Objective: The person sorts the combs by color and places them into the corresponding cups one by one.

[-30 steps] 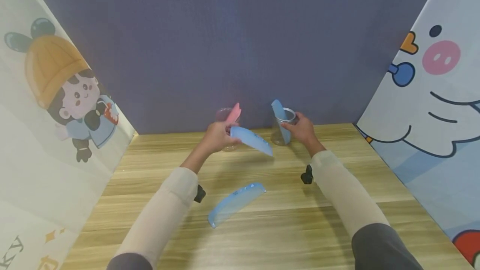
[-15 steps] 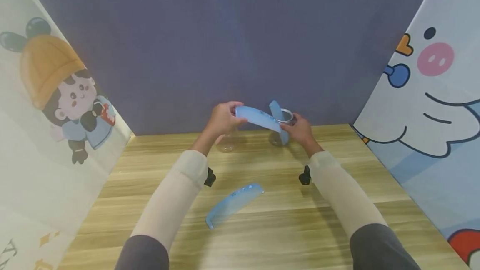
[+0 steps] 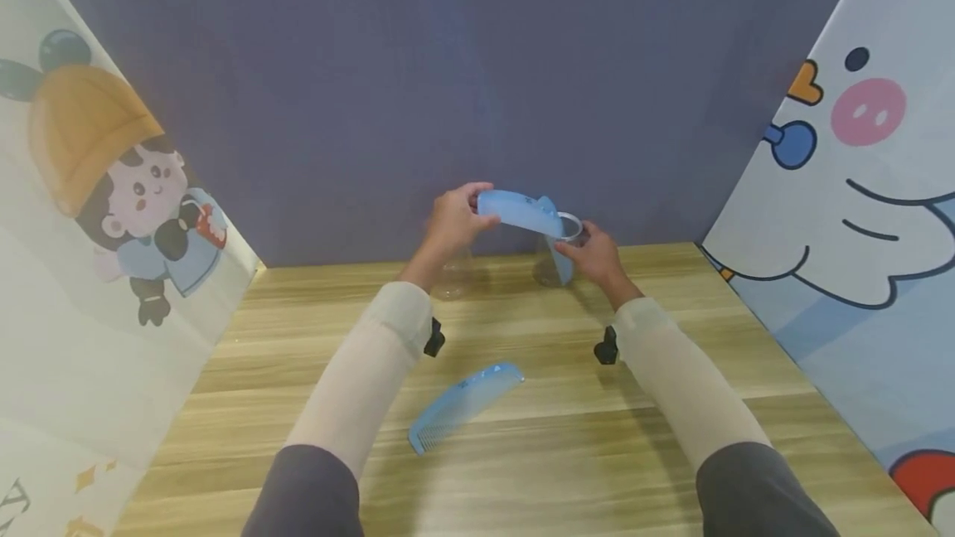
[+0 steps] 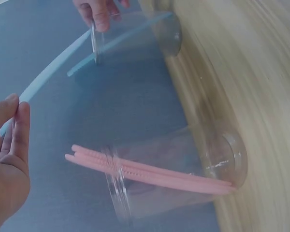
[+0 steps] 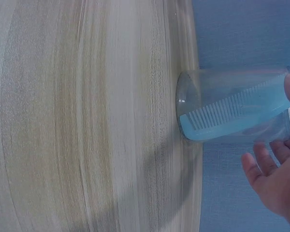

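Note:
My left hand [image 3: 451,226] pinches one end of a blue comb [image 3: 515,210] between thumb and fingers. The comb's other end reaches the rim of a clear plastic cup [image 3: 546,273] at the back. My right hand [image 3: 597,253] grips that cup near its rim from the right. Inside it leans another blue comb [image 5: 232,118], teeth visible through the wall. In the left wrist view, a second clear cup [image 4: 239,157] holds several pink combs [image 4: 159,178]; my left hand partly hides this cup in the head view.
A third blue comb [image 3: 466,406] lies on the wooden table [image 3: 567,437], in front of the cups. Behind the cups rises a grey-blue panel [image 3: 477,89]. Printed cartoon panels stand at the left [image 3: 75,288] and right [image 3: 880,214].
My left hand has lifted the blue comb away from the pink combs' cup and carried it rightward to the other cup's rim. My right hand has stayed on that cup.

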The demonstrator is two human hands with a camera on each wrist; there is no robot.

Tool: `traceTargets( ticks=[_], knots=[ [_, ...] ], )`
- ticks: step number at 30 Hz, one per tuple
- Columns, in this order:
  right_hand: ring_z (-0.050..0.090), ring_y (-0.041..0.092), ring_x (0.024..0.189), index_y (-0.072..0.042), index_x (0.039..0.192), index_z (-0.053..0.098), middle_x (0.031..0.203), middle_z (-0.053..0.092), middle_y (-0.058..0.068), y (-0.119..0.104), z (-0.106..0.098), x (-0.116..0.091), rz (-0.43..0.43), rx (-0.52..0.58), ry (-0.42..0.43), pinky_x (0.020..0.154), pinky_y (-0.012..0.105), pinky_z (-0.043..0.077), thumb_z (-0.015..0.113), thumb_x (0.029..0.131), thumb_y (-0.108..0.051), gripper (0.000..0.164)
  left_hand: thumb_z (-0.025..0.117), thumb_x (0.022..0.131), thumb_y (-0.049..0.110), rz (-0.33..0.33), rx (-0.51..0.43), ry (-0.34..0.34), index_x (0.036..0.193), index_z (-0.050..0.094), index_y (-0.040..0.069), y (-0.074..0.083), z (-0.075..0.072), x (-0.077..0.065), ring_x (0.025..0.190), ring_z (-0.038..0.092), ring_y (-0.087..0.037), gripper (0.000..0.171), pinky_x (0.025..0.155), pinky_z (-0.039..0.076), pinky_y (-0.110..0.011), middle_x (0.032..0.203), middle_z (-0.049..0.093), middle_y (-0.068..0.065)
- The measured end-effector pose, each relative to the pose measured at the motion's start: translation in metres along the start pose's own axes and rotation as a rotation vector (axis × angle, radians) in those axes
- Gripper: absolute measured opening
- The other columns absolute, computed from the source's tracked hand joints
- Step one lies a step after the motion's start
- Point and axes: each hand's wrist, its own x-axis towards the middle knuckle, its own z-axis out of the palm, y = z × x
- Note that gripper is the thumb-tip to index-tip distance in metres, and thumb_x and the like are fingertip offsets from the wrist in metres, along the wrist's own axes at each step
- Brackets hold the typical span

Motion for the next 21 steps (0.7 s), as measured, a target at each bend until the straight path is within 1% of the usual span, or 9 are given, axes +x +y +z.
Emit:
traceTargets(
  ticks=[2, 5, 8, 11, 13, 15, 18, 21],
  knots=[
    [0.057, 0.042, 0.125, 0.002, 0.156, 0.033, 0.142, 0.056, 0.027, 0.0, -0.001, 0.0, 0.003, 0.0, -0.004, 0.103, 0.056, 0.052, 0.072, 0.094, -0.042, 0.085, 0.08, 0.088, 0.018, 0.025, 0.029, 0.022, 0.142, 0.06, 0.017, 0.002, 0.003, 0.004, 0.102, 0.065, -0.02, 0.058, 0.082, 0.057, -0.031, 0.114, 0.072, -0.009],
    [0.057, 0.042, 0.127, 0.002, 0.156, 0.033, 0.143, 0.055, 0.027, 0.001, -0.002, 0.0, 0.009, -0.002, -0.004, 0.103, 0.055, 0.052, 0.072, 0.093, -0.043, 0.086, 0.08, 0.088, 0.015, 0.057, 0.077, 0.051, 0.141, 0.061, 0.017, 0.004, 0.009, 0.01, 0.094, 0.062, -0.018, 0.057, 0.077, 0.053, -0.027, 0.106, 0.071, -0.009],
    [0.057, 0.042, 0.126, 0.003, 0.155, 0.034, 0.142, 0.056, 0.028, 0.002, -0.003, 0.001, 0.006, -0.008, 0.003, 0.102, 0.055, 0.053, 0.072, 0.093, -0.042, 0.085, 0.079, 0.088, 0.014, 0.098, 0.12, 0.067, 0.141, 0.062, 0.016, 0.005, 0.014, 0.016, 0.082, 0.056, -0.017, 0.055, 0.069, 0.046, -0.026, 0.093, 0.066, -0.007],
    [0.058, 0.042, 0.123, 0.004, 0.153, 0.036, 0.14, 0.057, 0.028, 0.002, -0.003, 0.0, -0.007, -0.016, 0.016, 0.1, 0.055, 0.053, 0.073, 0.093, -0.041, 0.084, 0.078, 0.089, 0.012, 0.129, 0.137, 0.074, 0.141, 0.062, 0.017, 0.006, 0.019, 0.021, 0.075, 0.051, -0.015, 0.055, 0.065, 0.042, -0.026, 0.084, 0.059, -0.003],
    [0.06, 0.042, 0.122, 0.005, 0.152, 0.038, 0.138, 0.059, 0.028, 0.002, -0.003, -0.001, -0.015, -0.023, 0.021, 0.099, 0.054, 0.054, 0.074, 0.092, -0.041, 0.083, 0.078, 0.088, 0.011, 0.141, 0.142, 0.081, 0.14, 0.063, 0.018, 0.008, 0.022, 0.025, 0.073, 0.05, -0.016, 0.055, 0.065, 0.043, -0.026, 0.082, 0.058, -0.004],
    [0.06, 0.041, 0.121, 0.004, 0.152, 0.039, 0.138, 0.059, 0.027, 0.002, -0.003, -0.001, -0.013, -0.03, 0.023, 0.099, 0.054, 0.054, 0.074, 0.092, -0.041, 0.083, 0.077, 0.088, 0.009, 0.145, 0.141, 0.085, 0.141, 0.062, 0.019, 0.012, 0.026, 0.029, 0.075, 0.052, -0.017, 0.055, 0.067, 0.045, -0.028, 0.084, 0.061, -0.006],
    [0.059, 0.041, 0.123, 0.003, 0.152, 0.039, 0.139, 0.058, 0.027, 0.002, -0.005, -0.001, -0.006, -0.029, 0.017, 0.1, 0.054, 0.053, 0.075, 0.092, -0.042, 0.083, 0.076, 0.089, 0.007, 0.139, 0.129, 0.109, 0.141, 0.061, 0.018, 0.017, 0.033, 0.035, 0.083, 0.061, -0.019, 0.056, 0.075, 0.053, -0.029, 0.096, 0.071, -0.009],
    [0.058, 0.042, 0.125, 0.004, 0.152, 0.039, 0.14, 0.058, 0.027, 0.003, -0.004, -0.002, -0.006, -0.031, 0.025, 0.103, 0.054, 0.052, 0.075, 0.091, -0.041, 0.083, 0.073, 0.09, 0.004, 0.122, 0.099, 0.141, 0.143, 0.059, 0.015, 0.021, 0.04, 0.04, 0.094, 0.069, -0.022, 0.056, 0.082, 0.058, -0.032, 0.111, 0.074, -0.012]
  ],
)
